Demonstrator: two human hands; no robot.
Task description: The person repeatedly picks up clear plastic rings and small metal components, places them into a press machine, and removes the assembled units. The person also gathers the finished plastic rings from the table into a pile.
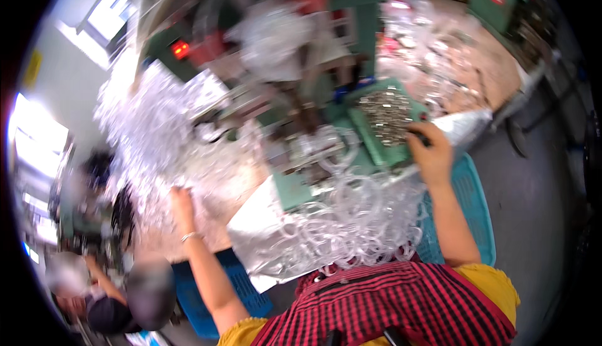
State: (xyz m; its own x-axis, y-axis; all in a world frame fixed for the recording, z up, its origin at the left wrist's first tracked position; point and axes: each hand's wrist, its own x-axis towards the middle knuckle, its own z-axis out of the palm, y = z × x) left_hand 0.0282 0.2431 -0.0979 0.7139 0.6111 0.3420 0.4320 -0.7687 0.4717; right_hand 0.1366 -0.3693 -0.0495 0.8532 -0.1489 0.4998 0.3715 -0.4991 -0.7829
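My left hand point(182, 203) reaches to the near edge of a big heap of transparent plastic strips or tubes point(147, 126). Its fingers are blurred against the plastic, so I cannot tell whether they grip any. At the right, my right hand point(433, 151) is by the rim of a green tray point(376, 148) full of small shiny metal pieces point(385, 117). The fingers of that hand are bent together around a small dark spot; what they hold, if anything, is hidden. Between my hands stands a green bench machine point(295, 192) with a metal work head point(307, 148).
Loops of transparent tubing point(351, 220) lie on a silvery sheet point(254, 220) before my apron. Blue baskets stand below, one at left point(235, 289) and one at right point(467, 202). Another green machine point(501, 7) is at the far right. Other people point(106, 296) are at lower left.
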